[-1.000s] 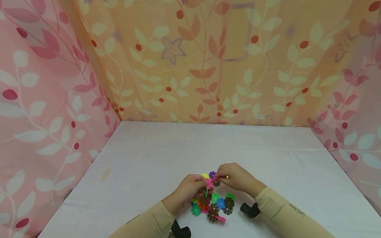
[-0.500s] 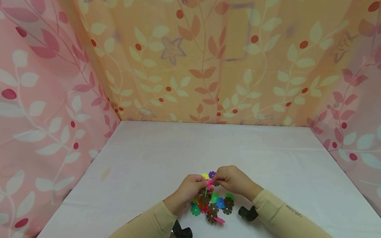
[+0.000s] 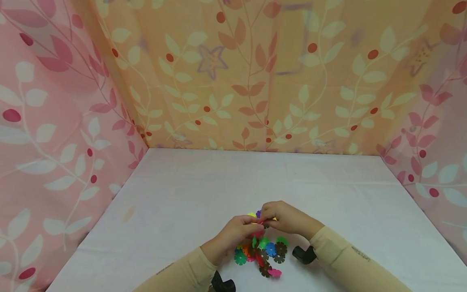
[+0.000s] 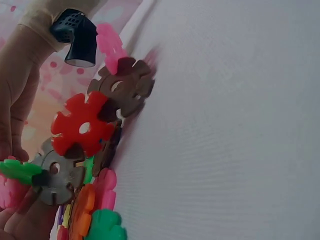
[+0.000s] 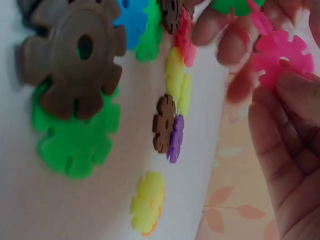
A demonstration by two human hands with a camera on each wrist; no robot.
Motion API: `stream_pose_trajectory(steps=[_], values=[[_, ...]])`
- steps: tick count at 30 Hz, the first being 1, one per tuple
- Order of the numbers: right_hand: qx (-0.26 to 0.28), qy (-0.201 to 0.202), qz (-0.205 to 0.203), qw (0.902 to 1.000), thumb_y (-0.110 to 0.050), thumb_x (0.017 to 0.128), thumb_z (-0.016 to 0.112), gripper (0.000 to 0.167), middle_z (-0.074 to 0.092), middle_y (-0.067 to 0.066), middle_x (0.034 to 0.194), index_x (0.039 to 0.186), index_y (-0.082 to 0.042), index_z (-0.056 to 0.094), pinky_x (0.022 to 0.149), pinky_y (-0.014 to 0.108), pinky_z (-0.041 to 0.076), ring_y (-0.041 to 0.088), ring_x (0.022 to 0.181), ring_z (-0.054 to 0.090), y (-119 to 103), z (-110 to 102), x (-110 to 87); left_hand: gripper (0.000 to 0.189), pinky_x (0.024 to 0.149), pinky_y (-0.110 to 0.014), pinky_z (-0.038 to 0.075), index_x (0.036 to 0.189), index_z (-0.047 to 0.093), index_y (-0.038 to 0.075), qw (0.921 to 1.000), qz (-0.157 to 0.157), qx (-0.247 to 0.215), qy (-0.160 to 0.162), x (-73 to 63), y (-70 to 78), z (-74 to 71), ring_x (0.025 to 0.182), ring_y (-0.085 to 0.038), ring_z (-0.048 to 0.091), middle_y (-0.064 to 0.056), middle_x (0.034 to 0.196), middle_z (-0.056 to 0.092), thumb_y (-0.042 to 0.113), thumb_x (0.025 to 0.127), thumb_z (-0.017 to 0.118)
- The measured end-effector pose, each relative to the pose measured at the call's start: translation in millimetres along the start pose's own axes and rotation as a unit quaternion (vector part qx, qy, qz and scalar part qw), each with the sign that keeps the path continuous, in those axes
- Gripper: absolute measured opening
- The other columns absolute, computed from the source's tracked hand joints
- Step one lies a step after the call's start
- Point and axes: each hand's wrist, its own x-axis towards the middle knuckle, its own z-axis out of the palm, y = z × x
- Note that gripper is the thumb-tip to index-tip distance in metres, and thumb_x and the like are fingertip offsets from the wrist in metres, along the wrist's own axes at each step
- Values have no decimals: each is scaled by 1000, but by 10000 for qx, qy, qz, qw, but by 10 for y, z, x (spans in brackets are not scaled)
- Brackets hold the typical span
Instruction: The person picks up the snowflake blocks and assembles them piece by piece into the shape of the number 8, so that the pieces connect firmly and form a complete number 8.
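Note:
Both hands meet over a cluster of notched, flower-shaped plastic discs. My left hand [image 3: 237,235] holds a string of interlocked discs, with green [image 4: 20,171], grey-brown [image 4: 57,172], red [image 4: 82,125], brown [image 4: 125,87] and pink [image 4: 111,45] ones hanging toward the near side. Between thumb and fingers, my right hand [image 3: 290,219] pinches a pink disc [image 5: 285,56]. In the right wrist view it stands edge to edge with another pink piece [image 5: 260,19] beside the left fingers. Whether the two are slotted together I cannot tell.
Loose discs lie on the white table [image 3: 182,190]: blue [image 3: 270,249], brown [image 3: 280,248], teal-green [image 3: 240,257], purple [image 5: 175,139] and yellow [image 5: 147,201] among them. Black wrist cameras [image 3: 304,254] sit at both cuffs. Patterned curtains [image 3: 255,81] enclose the back and sides.
The left fingers have shifted over the pink disc, now covering most of it. The hanging string has turned, showing its red disc, and its pink end has swung slightly right. The right hand has moved little.

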Motion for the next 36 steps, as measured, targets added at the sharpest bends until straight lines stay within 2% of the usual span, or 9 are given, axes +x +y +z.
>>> stream_pose_trajectory(steps=[4, 7, 10, 14, 19, 21, 26, 31, 36], values=[[31, -64, 245, 9997, -15, 85, 65, 12, 61, -11, 87, 95, -18, 71, 73, 20, 49, 1, 78, 54, 50, 26, 23, 27, 76, -34, 53, 99, 67, 1, 9998, 97, 171, 49, 31, -21, -19, 83, -21, 66, -12, 92, 69, 24, 84, 66], [-284, -174, 652, 9973, -10, 84, 65, 13, 60, -6, 88, 95, -17, 69, 72, 22, 49, 5, 78, 53, 105, 28, 17, 28, 75, -34, 53, 99, 66, 0, 9996, 45, 245, 155, 44, -34, -45, 81, -19, 66, -13, 91, 69, 23, 85, 65], [-621, -541, 1093, 9906, -8, 81, 66, 17, 57, -5, 89, 97, -16, 68, 75, 26, 48, 9, 80, 52, 157, 32, 4, 30, 75, -36, 53, 105, 65, 1, 9996, -28, 176, 225, 47, -38, -76, 82, -20, 66, -14, 94, 68, 25, 86, 63], [-781, -921, 1373, 9831, -14, 79, 71, 25, 53, -7, 90, 103, -19, 66, 79, 27, 48, 9, 83, 51, 196, 56, -7, 32, 71, -33, 54, 109, 63, 3, 9996, -117, 108, 244, 41, -22, -104, 84, -20, 66, -13, 98, 67, 27, 88, 61], [-751, -895, 1297, 9846, -15, 77, 72, 17, 50, -8, 86, 91, -20, 63, 75, 25, 47, 7, 78, 48, 241, 92, -2, 34, 71, -33, 54, 109, 62, 2, 9995, -196, -49, 251, 30, -7, -119, 85, -21, 66, -12, 100, 67, 29, 88, 60], [-681, -920, 1281, 9851, -14, 76, 72, 19, 50, -8, 87, 92, -21, 63, 76, 25, 46, 8, 78, 48, 251, 102, 2, 35, 73, -36, 54, 111, 61, 2, 9993, -193, -158, 283, 27, -9, -122, 86, -22, 66, -12, 101, 66, 29, 88, 60], [-614, -971, 1332, 9844, -13, 78, 70, 33, 52, -11, 94, 108, -24, 64, 80, 26, 47, 7, 84, 50, 256, 108, 0, 38, 73, -37, 53, 111, 59, 1, 9988, -168, -324, 319, 32, -22, -124, 86, -23, 66, -14, 103, 65, 30, 87, 61], [-983, -821, 1325, 9829, -17, 79, 70, 22, 53, -9, 88, 99, -19, 61, 75, 26, 47, 5, 78, 48, 285, 106, 14, 38, 73, -37, 53, 110, 59, 1, 9988, -241, -294, 310, 43, -24, -124, 85, -23, 67, -12, 102, 66, 30, 87, 62], [-945, -794, 1512, 9808, -26, 81, 69, 23, 52, -9, 84, 99, -18, 57, 72, 25, 47, 6, 75, 48, 300, 108, 54, 36, 74, -39, 53, 110, 59, 0, 9984, -299, -321, 346, 41, -18, -116, 86, -23, 67, -12, 101, 65, 28, 87, 62]])
